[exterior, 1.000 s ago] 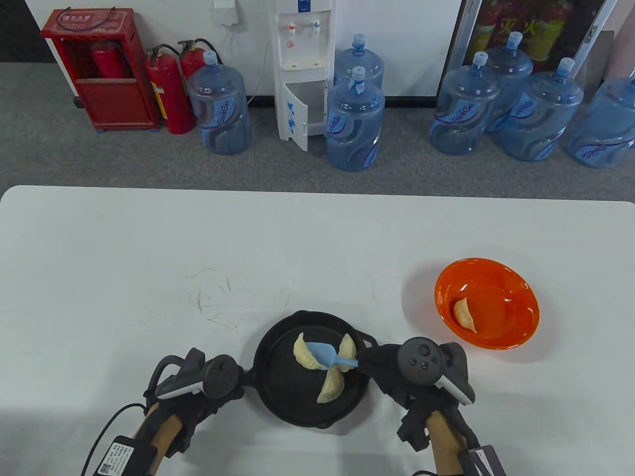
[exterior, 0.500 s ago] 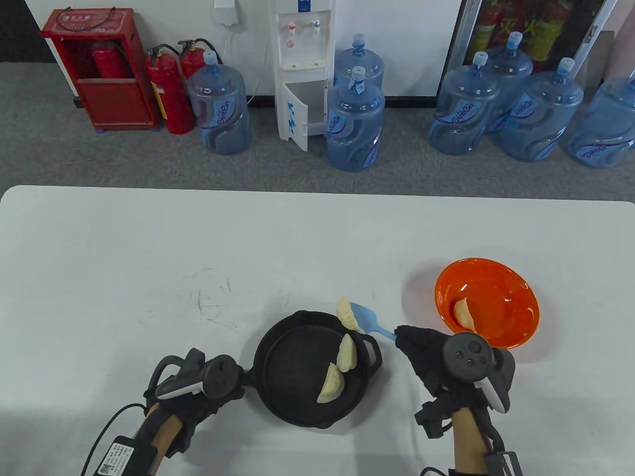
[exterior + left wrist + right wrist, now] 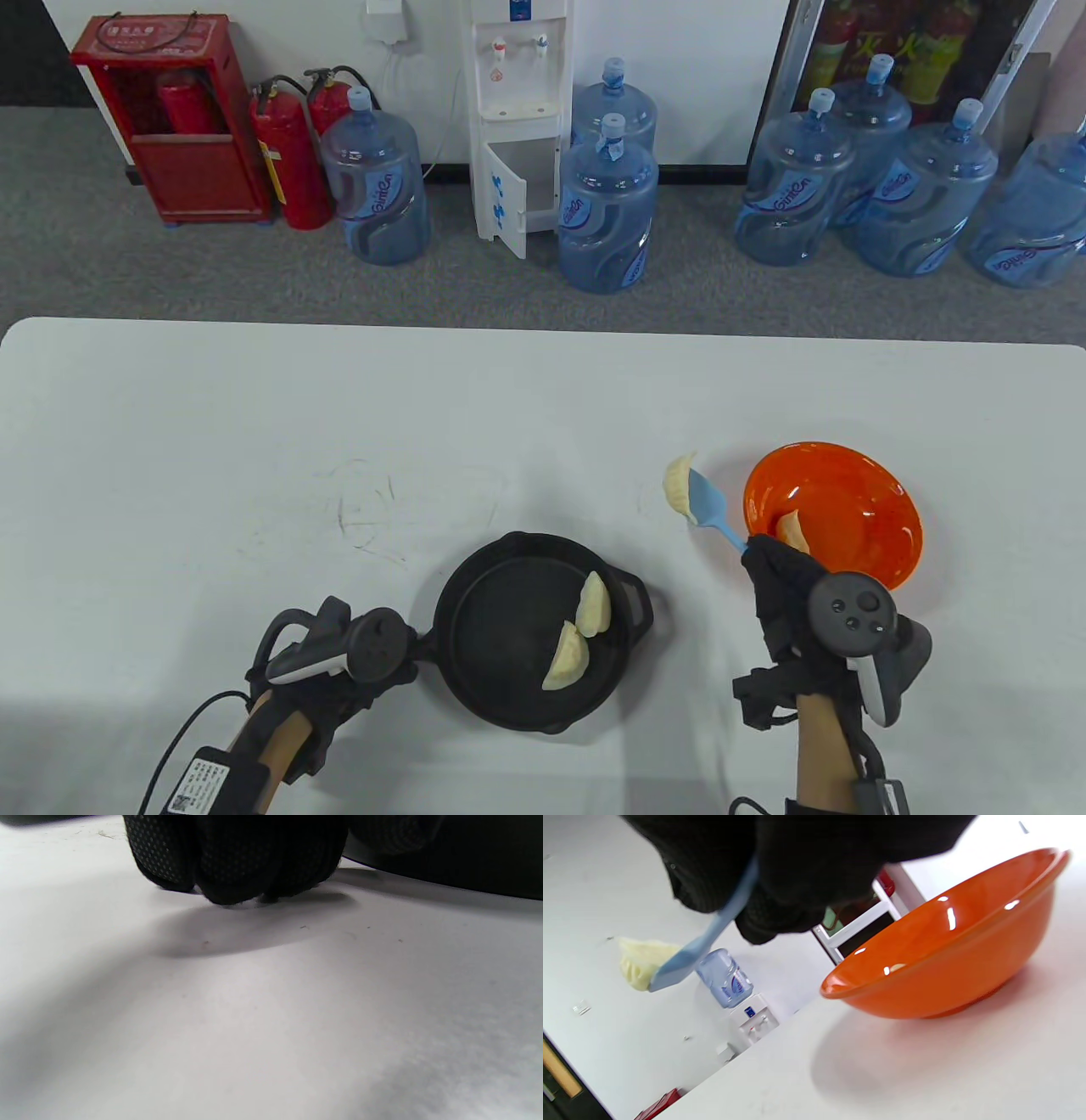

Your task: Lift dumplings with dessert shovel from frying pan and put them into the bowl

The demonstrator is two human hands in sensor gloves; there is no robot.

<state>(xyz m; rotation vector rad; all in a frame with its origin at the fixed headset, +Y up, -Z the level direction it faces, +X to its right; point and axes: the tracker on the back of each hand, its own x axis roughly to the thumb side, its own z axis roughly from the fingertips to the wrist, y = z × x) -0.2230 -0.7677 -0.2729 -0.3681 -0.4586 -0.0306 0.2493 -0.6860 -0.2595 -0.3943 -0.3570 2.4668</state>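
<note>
Dumplings were what I had to manage, and the one in transit [image 3: 679,495] rode on the left edge of the blue dessert shovel [image 3: 706,506], lower centre-right of the table view, just beside the orange bowl [image 3: 882,560] but not yet over its rim. It looked soft, light and probably slick, and it overhung the blade, so I judged that any tilt or jerk could slide it off onto the table [image 3: 254,441]. My right hand [image 3: 785,590] gripped the shovel's thin handle, fingers curled round it. One dumpling [image 3: 793,532] lay in the bowl already; two more [image 3: 594,604] [image 3: 566,659] sat in the black frying pan [image 3: 475,679], low in the middle of the frame. My left hand [image 3: 339,658] was at the pan's handle, fingers curled, though I could not tell whether they actually clasped it. Taking hold from underneath seemed the only safe way with these.
</note>
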